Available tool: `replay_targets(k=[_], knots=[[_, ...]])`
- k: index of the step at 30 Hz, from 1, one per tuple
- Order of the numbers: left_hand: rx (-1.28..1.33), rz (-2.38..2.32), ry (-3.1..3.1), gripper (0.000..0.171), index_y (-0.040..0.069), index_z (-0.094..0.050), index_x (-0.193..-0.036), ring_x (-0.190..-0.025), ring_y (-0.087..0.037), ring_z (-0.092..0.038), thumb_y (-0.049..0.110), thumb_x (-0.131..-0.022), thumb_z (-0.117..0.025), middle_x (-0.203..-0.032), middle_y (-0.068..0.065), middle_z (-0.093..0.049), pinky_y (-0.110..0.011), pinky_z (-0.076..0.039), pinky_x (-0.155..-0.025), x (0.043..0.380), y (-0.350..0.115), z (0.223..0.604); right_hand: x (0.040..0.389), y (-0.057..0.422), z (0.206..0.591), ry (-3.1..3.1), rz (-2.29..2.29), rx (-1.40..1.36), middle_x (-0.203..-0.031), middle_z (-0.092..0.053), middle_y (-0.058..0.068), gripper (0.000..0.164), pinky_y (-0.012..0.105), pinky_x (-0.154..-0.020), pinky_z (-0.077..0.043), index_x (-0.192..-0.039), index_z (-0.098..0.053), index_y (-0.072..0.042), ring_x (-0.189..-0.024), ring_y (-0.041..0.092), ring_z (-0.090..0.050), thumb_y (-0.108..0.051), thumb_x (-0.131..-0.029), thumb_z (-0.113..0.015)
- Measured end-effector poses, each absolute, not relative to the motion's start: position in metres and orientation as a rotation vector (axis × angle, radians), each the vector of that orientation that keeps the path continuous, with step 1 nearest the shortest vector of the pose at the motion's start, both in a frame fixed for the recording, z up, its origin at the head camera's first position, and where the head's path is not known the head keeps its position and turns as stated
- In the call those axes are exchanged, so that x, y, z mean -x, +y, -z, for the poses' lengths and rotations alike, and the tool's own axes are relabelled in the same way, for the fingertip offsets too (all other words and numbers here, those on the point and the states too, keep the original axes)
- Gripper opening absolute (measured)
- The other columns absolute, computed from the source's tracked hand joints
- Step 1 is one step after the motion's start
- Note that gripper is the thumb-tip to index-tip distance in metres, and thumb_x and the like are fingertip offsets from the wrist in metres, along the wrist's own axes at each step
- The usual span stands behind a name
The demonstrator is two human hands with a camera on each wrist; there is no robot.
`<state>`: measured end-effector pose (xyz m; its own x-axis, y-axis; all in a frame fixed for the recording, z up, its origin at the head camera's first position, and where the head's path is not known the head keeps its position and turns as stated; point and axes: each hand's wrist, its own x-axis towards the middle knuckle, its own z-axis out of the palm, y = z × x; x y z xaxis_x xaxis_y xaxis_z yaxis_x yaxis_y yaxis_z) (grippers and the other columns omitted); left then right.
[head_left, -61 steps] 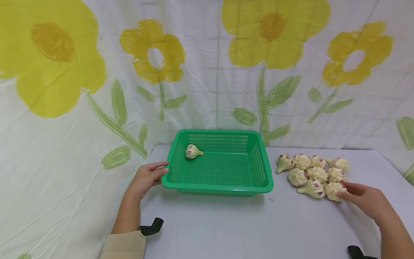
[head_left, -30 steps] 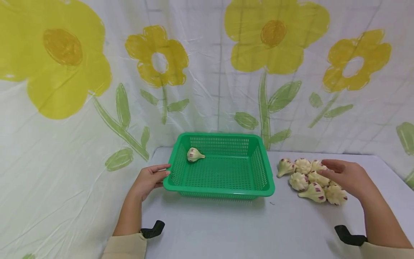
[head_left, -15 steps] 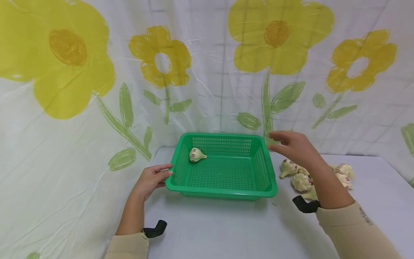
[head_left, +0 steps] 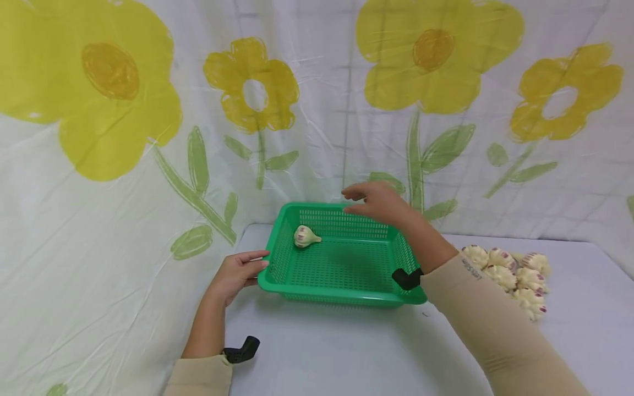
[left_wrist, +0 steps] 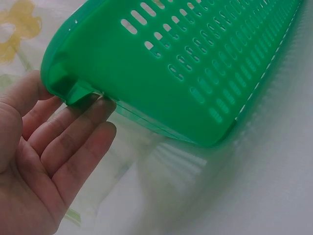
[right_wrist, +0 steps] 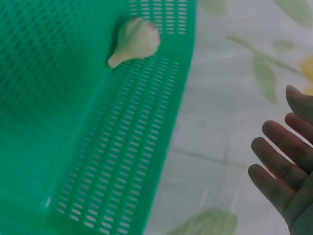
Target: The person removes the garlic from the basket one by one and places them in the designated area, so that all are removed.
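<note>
A green plastic basket point(head_left: 342, 300) with slotted walls sits on the table. My left hand point(head_left: 239, 275) holds its left rim, with the thumb at the rim and the fingers point(left_wrist: 73, 127) reaching under it. One garlic bulb point(head_left: 304, 236), cream with purple marks, lies in the basket's back left corner. Over the back right of the basket is my right hand point(head_left: 378, 202), raised, its thumb and fingers apart. In the right wrist view nothing shows between the fingers of that right hand point(right_wrist: 293, 171), which is beside the basket wall point(right_wrist: 132, 147).
Several more garlic bulbs point(head_left: 501, 278) lie clustered on the white table point(head_left: 337, 352), right of the basket, partly hidden by my right sleeve point(head_left: 495, 324). A white curtain point(head_left: 317, 159) with yellow flowers hangs right behind the table.
From the garlic cluster at the right, my right hand has risen and swept left over the basket, its arm now covering some bulbs. My left hand stays at the rim; the view shifts slightly.
</note>
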<state>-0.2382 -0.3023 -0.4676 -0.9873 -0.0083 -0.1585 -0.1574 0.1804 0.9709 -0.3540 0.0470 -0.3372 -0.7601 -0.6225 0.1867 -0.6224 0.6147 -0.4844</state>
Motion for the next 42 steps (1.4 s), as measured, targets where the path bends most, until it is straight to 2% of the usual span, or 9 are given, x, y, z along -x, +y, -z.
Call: replay_targets(k=[6, 11, 18, 25, 31, 33, 37, 42], knots=[[0.171, -1.946, 2.302, 0.050, 0.004, -0.060, -0.134, -0.086, -0.013, -0.073, 0.027, -0.091, -0.071, -0.113, -0.010, -0.073, -0.031, -0.059, -0.077, 0.237, -0.302, 0.470, 0.369, 0.004, 0.361, 2.697, 0.623, 1.152, -0.131, -0.064, 0.010, 0.048, 0.042, -0.098, -0.049, -0.134, -0.060, -0.007, -0.120, 0.028, -0.060, -0.027, -0.092, -0.070], [0.173, -1.953, 2.289, 0.051, 0.004, -0.060, -0.134, -0.087, -0.014, -0.073, 0.028, -0.091, -0.072, -0.112, -0.009, -0.073, -0.032, -0.059, -0.077, 0.238, -0.304, 0.474, 0.378, -0.025, 0.386, 2.678, 0.358, 1.184, -0.134, -0.062, 0.007, 0.045, 0.040, -0.098, -0.050, -0.135, -0.060, -0.011, -0.122, 0.025, -0.059, -0.024, -0.093, -0.069], [0.185, -1.948, 2.291, 0.049, 0.006, -0.061, -0.133, -0.087, -0.015, -0.073, 0.028, -0.090, -0.072, -0.111, -0.009, -0.074, -0.032, -0.059, -0.077, 0.238, -0.304, 0.475, 0.380, -0.049, 0.405, 2.637, 0.014, 1.146, -0.144, -0.054, 0.003, 0.047, 0.041, -0.104, -0.046, -0.140, -0.056, -0.020, -0.134, 0.025, -0.048, -0.013, -0.095, -0.066], [0.146, -1.944, 2.300, 0.051, 0.005, -0.060, -0.134, -0.086, -0.013, -0.073, 0.029, -0.091, -0.071, -0.109, -0.009, -0.074, -0.031, -0.059, -0.077, 0.238, -0.303, 0.471, 0.383, -0.059, 0.414, 2.618, 0.033, 1.170, -0.149, -0.049, 0.003, 0.052, 0.043, -0.111, -0.039, -0.143, -0.052, -0.019, -0.139, 0.025, -0.042, -0.013, -0.094, -0.067], [0.145, -1.947, 2.288, 0.049, 0.004, -0.060, -0.134, -0.085, -0.013, -0.072, 0.026, -0.092, -0.071, -0.107, -0.007, -0.074, -0.031, -0.059, -0.076, 0.241, -0.303, 0.470, 0.386, -0.065, 0.421, 2.560, 0.117, 1.185, -0.158, -0.036, 0.003, 0.062, 0.043, -0.115, -0.034, -0.147, -0.046, -0.016, -0.144, 0.027, -0.035, -0.012, -0.091, -0.070], [0.135, -1.948, 2.285, 0.049, 0.004, -0.060, -0.134, -0.085, -0.013, -0.073, 0.026, -0.092, -0.071, -0.107, -0.007, -0.074, -0.031, -0.059, -0.076, 0.242, -0.303, 0.470, 0.386, -0.067, 0.423, 2.571, 0.105, 1.184, -0.156, -0.038, 0.003, 0.062, 0.041, -0.115, -0.034, -0.147, -0.047, -0.016, -0.143, 0.026, -0.037, -0.013, -0.090, -0.072], [0.129, -1.960, 2.275, 0.050, 0.003, -0.060, -0.133, -0.085, -0.013, -0.073, 0.026, -0.091, -0.072, -0.106, -0.007, -0.074, -0.032, -0.060, -0.076, 0.243, -0.304, 0.468, 0.388, -0.068, 0.424, 2.620, 0.122, 1.158, -0.145, -0.052, 0.004, 0.056, 0.040, -0.110, -0.040, -0.140, -0.055, -0.015, -0.134, 0.025, -0.048, -0.011, -0.088, -0.074], [0.145, -1.973, 2.264, 0.050, 0.002, -0.060, -0.133, -0.085, -0.014, -0.073, 0.024, -0.090, -0.072, -0.107, -0.008, -0.074, -0.032, -0.060, -0.076, 0.243, -0.305, 0.468, 0.390, -0.066, 0.426, 2.627, 0.169, 1.102, -0.138, -0.058, 0.006, 0.046, 0.040, -0.106, -0.044, -0.136, -0.059, -0.012, -0.128, 0.025, -0.053, -0.010, -0.091, -0.069]])
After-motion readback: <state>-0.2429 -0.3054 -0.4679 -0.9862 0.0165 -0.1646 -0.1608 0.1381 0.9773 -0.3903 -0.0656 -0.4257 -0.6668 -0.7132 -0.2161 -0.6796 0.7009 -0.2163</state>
